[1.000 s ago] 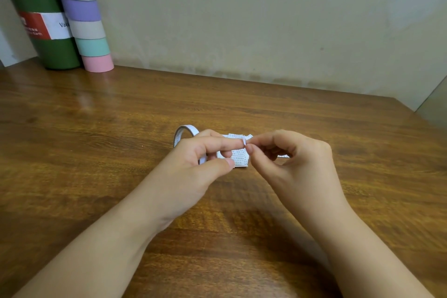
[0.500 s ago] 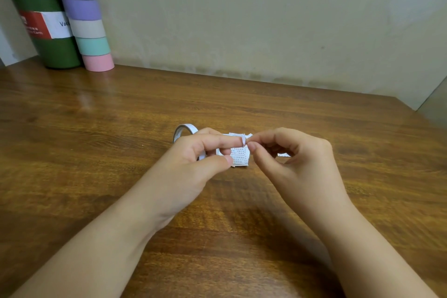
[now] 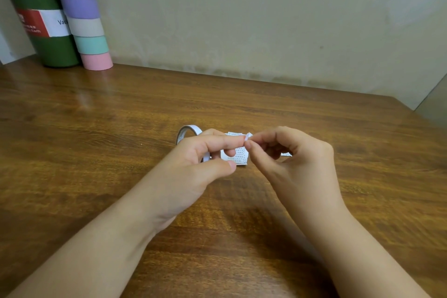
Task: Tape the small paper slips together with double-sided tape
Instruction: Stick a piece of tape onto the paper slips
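At the middle of the wooden table (image 3: 121, 113), both hands are working just above a small pile of printed paper slips (image 3: 238, 157). Compared with a second ago, very little is changing: the left hand (image 3: 193, 167) and right hand (image 3: 290, 162) are keeping the same places, while the left thumb is now parting slightly from its forefinger, showing more of the slips through the gap. The left forefinger and the right fingertips (image 3: 248, 144) are meeting on a tiny white scrap of tape (image 3: 247, 137); the right hand is pinching it, its other fingers curled in. Whether the left hand is actually gripping the scrap, I cannot tell. The double-sided tape roll (image 3: 187, 131) is lying at eleven o'clock of the left hand, partly hidden behind it. The slips' print is too small for reading. At ten o'clock, against the wall, a green bottle (image 3: 48, 51) is carrying a red and white label reading "Vac" and "Earth", beside a stack of pastel tape rolls (image 3: 83, 24).
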Tool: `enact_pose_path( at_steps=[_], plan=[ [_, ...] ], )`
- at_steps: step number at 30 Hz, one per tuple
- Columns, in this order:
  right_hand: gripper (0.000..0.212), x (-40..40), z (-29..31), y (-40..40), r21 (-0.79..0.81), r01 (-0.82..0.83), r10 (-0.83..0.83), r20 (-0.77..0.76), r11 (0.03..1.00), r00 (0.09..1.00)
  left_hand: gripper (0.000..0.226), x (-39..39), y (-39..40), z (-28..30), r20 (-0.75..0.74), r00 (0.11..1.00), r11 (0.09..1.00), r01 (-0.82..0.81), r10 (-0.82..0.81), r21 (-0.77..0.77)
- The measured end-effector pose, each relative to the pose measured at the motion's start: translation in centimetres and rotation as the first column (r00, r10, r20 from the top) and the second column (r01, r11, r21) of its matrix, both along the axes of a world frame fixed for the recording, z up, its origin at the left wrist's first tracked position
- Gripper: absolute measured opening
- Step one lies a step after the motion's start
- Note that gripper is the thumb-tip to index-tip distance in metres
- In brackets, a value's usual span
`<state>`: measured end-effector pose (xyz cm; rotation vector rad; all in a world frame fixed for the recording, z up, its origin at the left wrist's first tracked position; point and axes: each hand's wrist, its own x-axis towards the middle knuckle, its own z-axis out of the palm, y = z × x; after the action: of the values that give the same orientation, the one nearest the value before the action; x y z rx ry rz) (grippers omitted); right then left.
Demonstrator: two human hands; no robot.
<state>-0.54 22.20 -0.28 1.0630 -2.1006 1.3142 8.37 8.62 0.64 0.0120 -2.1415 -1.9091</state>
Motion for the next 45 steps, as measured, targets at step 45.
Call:
enact_pose_path(
  at_steps=[45],
  plan=[
    [0.002,0.03,-0.08,0.00,0.019,0.060,-0.055,-0.197,0.998,0.979,0.039,0.01,0.22,0.05,0.014,1.000,1.000,0.009,-0.009,-0.011]
  ],
)
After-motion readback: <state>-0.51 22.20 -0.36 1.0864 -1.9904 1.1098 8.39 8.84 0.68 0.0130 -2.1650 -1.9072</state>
